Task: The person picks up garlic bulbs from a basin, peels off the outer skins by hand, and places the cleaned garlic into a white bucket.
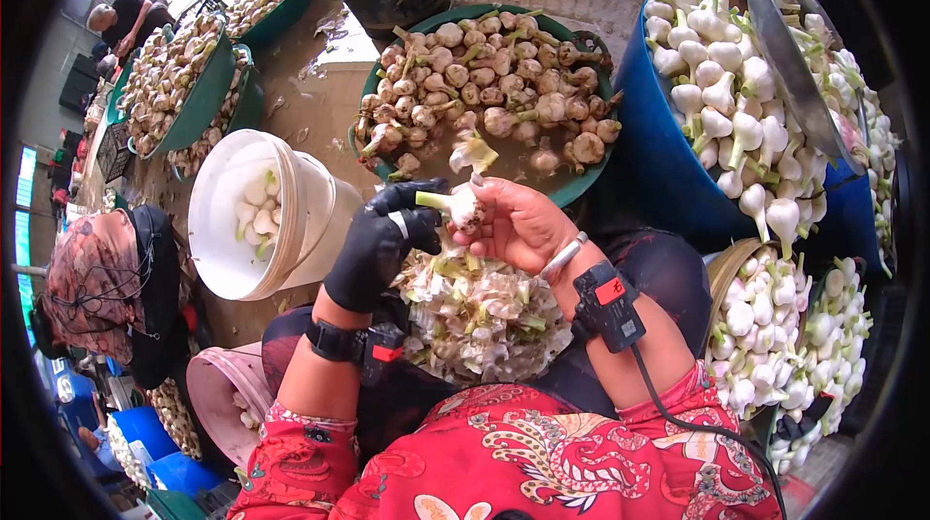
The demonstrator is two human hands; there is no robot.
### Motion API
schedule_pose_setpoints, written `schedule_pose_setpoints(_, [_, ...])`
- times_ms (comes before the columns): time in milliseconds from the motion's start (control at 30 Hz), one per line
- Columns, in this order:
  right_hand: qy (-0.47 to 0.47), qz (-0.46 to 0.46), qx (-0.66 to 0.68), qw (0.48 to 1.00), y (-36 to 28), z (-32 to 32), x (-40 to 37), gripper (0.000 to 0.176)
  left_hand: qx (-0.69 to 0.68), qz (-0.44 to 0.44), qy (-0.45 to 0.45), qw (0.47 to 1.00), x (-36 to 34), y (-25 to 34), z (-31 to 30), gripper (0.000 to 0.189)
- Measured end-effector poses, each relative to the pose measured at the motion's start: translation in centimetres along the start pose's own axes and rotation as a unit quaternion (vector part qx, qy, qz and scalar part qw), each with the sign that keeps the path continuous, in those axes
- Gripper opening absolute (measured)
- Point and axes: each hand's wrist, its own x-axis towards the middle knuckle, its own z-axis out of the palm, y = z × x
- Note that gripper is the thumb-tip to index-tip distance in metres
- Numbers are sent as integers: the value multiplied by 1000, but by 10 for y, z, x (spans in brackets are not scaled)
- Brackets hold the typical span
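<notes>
Between my two hands, above my lap, is a garlic bulb (467, 208) with a short green stem pointing left and some soil-stained skin on it. My left hand (383, 244), in a black glove with a pale band on a finger, is closed around the stem side. My right hand (528, 225) is bare, its thumb and curled fingers against the bulb. A loose strip of garlic skin (473, 152) shows just above my right thumb. Below the hands lies a heap of peeled garlic skins (484, 321) between my knees.
Ahead stands a green basin (605, 167) of unpeeled garlic; left, a white bucket (295, 220) with several clean bulbs. A blue tub (668, 157) of white garlic is at right. A pink bucket (218, 394) sits lower left. Another person (126, 21) bends at far left.
</notes>
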Motion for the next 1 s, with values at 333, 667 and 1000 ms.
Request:
schedule_pose_setpoints(333, [184, -571, -572, 559, -1, 33, -1, 4, 39, 53, 69, 995, 9, 5, 2, 22])
schedule_pose_setpoints(667, [83, -148, -738, 653, 20, 7, -3, 25, 273, 242, 28, 931, 6, 0, -8, 28])
schedule_pose_setpoints(1000, [42, -250, -238, 938, 5, 21, -5, 52, -47, 67, 55, 995, 6, 6, 18, 33])
